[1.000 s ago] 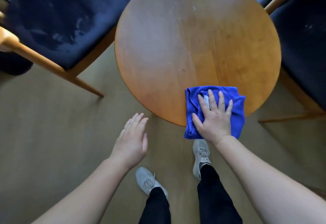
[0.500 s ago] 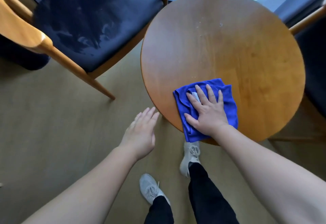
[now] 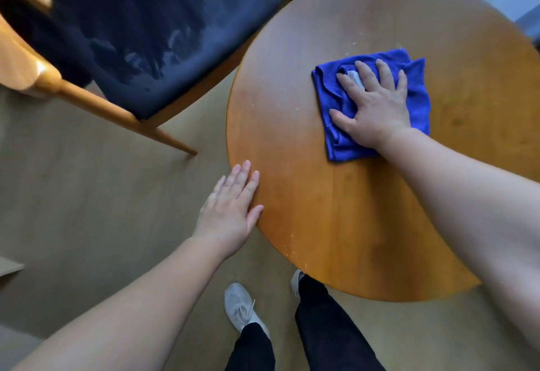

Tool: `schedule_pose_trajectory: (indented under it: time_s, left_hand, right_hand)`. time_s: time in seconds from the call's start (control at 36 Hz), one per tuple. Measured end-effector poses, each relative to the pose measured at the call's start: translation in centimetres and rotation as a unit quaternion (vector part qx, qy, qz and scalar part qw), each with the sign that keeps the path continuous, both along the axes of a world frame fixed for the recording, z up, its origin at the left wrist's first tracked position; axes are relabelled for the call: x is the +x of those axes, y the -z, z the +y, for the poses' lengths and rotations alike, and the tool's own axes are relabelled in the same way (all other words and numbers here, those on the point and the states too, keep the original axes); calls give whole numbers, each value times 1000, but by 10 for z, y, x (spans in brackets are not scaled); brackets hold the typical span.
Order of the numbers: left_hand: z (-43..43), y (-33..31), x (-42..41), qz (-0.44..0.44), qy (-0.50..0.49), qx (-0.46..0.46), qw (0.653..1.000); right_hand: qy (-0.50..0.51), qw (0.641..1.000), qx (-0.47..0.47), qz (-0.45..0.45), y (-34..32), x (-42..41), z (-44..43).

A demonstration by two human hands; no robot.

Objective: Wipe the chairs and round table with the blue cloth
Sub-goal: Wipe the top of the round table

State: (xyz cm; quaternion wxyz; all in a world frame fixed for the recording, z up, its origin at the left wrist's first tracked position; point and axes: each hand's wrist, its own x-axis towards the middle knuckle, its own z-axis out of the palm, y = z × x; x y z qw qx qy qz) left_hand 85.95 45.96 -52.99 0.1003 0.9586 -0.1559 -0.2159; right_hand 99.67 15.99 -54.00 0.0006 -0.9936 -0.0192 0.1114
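Cloth (image 3: 415,90) is pressed flat mid-table (image 3: 336,224) under the right hand (image 3: 377,107), fingers spread. Left hand (image 3: 230,209), open, is held at the left rim; chair (image 3: 152,40) far left.

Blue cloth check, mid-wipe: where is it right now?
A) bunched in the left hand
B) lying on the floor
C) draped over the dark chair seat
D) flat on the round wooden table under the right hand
D: the blue cloth lies on the round wooden table, pressed flat by the right hand; the left hand is empty at the table's edge.
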Motion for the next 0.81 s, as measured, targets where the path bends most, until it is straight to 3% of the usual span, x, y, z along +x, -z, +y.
schedule_pose_trajectory:
  time_s: [0.19, 0.44, 0.61, 0.81]
  left_hand:
    - [1, -4, 5, 17, -6, 11, 1000]
    - [7, 1, 7, 28, 7, -10, 1000]
    - [10, 0, 10, 38, 16, -24, 999]
    - [14, -1, 13, 44, 34, -32, 998]
  right_hand:
    - [-1, 1000, 5, 0, -4, 46, -10]
    - [7, 1000, -1, 7, -5, 32, 0]
    - [30, 999, 26, 20, -6, -64, 39]
    - [132, 990, 43, 39, -13, -200, 101]
